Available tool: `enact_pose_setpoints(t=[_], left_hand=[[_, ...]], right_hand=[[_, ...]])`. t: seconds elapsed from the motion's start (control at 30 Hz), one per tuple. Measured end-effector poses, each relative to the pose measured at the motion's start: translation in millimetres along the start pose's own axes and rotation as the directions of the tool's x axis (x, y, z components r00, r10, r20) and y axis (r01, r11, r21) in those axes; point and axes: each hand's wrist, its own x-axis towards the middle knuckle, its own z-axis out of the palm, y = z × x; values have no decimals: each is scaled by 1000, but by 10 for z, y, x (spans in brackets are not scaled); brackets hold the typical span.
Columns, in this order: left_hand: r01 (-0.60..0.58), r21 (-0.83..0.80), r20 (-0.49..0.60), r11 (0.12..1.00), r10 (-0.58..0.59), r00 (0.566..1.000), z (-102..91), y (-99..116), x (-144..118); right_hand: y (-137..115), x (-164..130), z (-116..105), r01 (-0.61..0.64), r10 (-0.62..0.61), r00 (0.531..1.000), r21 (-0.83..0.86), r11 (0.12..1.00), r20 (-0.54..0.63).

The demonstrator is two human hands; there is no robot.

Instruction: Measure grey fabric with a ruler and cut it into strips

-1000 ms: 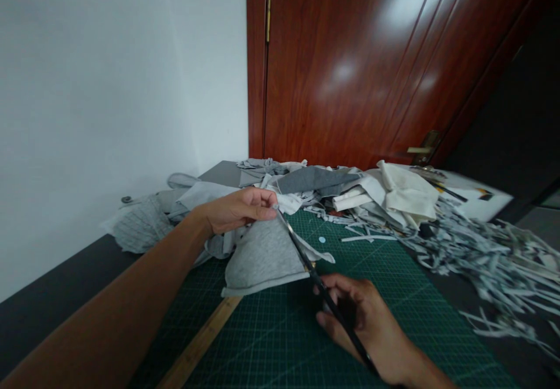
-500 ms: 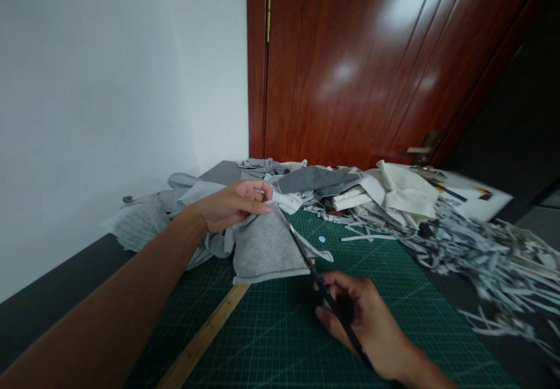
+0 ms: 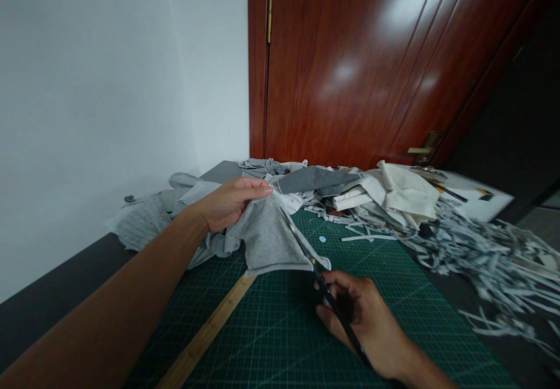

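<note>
A piece of light grey fabric [image 3: 277, 240] hangs from my left hand [image 3: 238, 199], whose thumb and fingers pinch its upper edge. My right hand [image 3: 363, 319] is closed around the dark handles of a pair of scissors [image 3: 330, 298]. Their blades point up and away, lying along the fabric's right side, with a narrow flap of cloth beyond them. Part of the handles is hidden by my fingers. Below the cloth, a wooden ruler [image 3: 210, 330] lies on a green cutting mat [image 3: 271, 342].
Crumpled grey fabric [image 3: 146, 223] lies behind my left forearm. Folded grey and cream cloth pieces [image 3: 406, 193] are heaped at the back. A pile of thin fabric strips [image 3: 481, 260] spreads along the right. A wooden door [image 3: 350, 74] and white wall [image 3: 109, 74] stand behind.
My left hand has turned slightly and pulled the fabric's top edge upward, so its lower hem sits higher. The scissors blades have come closer together; my right hand has hardly moved.
</note>
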Motion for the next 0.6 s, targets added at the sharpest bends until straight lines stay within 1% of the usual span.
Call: enact_pose_setpoints(t=[0.07, 0.23, 0.43, 0.6], left_hand=[[-48, -22, -14, 999, 48, 999, 31, 2, 4], [-133, -63, 5, 989, 134, 991, 117, -10, -7], [-132, -9, -6, 991, 132, 991, 152, -54, -26], [-153, -66, -34, 986, 151, 988, 161, -98, 1]], right_hand=[[0, -7, 0, 3, -3, 1000, -9, 1000, -3], [-22, 3, 2, 13, -13, 1000, 2, 1000, -5], [-48, 21, 11, 1, -1, 1000, 3, 1000, -2], [-26, 4, 18, 2, -2, 1000, 18, 1000, 8]])
